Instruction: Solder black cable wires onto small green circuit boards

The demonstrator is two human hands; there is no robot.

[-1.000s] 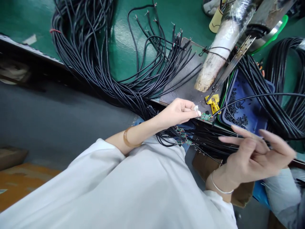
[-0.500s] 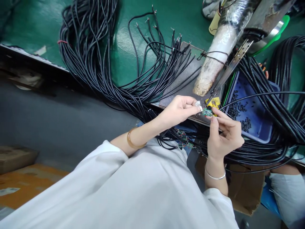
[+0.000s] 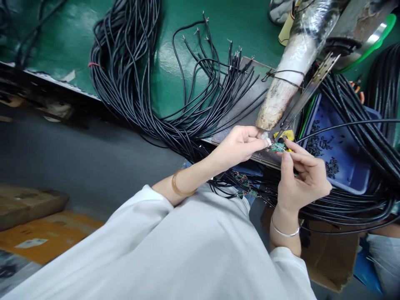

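My left hand is closed in a pinch at the left end of a small green circuit board, with white coverings on the fingertips. My right hand is closed at the board's other end, its thumb and fingertips by thin pale wires. A black cable runs in from the right to these fingers; its end is partly hidden. Just above the board comes down the tip of a soldering iron on a fixed mount. A yellow piece lies behind the board.
A plastic-wrapped white tube slants down over the work spot. Bundles of black cables with stripped ends cover the green table. At right, a blue tray holds small black pieces. Several wired boards hang near my lap.
The whole view has shifted slightly, so the table and hands appear a little farther right. Both hands keep their pinch at the circuit board, close under the iron's tip.
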